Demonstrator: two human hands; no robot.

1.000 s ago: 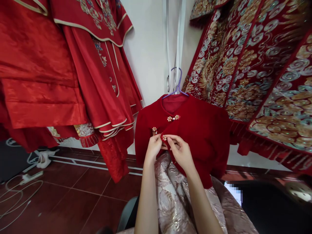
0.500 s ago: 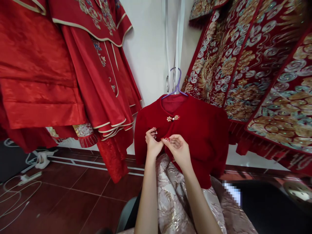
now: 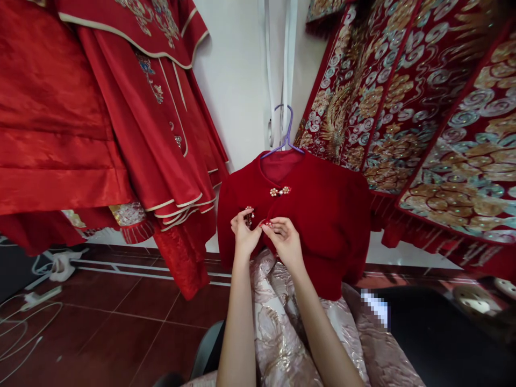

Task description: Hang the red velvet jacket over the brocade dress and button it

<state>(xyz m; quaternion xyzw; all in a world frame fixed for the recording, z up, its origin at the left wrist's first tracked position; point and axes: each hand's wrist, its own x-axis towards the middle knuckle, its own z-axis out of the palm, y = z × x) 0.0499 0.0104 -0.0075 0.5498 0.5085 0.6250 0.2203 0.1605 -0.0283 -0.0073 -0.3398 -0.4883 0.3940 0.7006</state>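
Note:
A red velvet jacket [image 3: 326, 215] hangs in front of me on a purple hanger [image 3: 288, 134]. At its neck, a pearl-and-gold flower clasp [image 3: 280, 191] is fastened. Below that clasp, my left hand [image 3: 245, 236] pinches the front edge of the jacket with its thumb, its other fingers bent over the cloth. Small beaded ornaments [image 3: 249, 215] show beside those fingers. My right hand [image 3: 285, 239] has thumb and forefinger closed on a second beaded clasp [image 3: 266, 223], which the fingertips partly cover. Both hands' tips meet at the jacket opening.
Red garments with cream trim [image 3: 161, 134] hang on the left, and heavily embroidered red ones [image 3: 387, 118] on the right. Shiny pale brocade [image 3: 278, 333] lies under my forearms. A dark seat [image 3: 427, 328] stands at right; white cables [image 3: 36, 328] lie on the tiled floor.
The whole view has shifted slightly, so the jacket and both hands appear a little further left and higher. My hands keep nearly the same hold at the opening.

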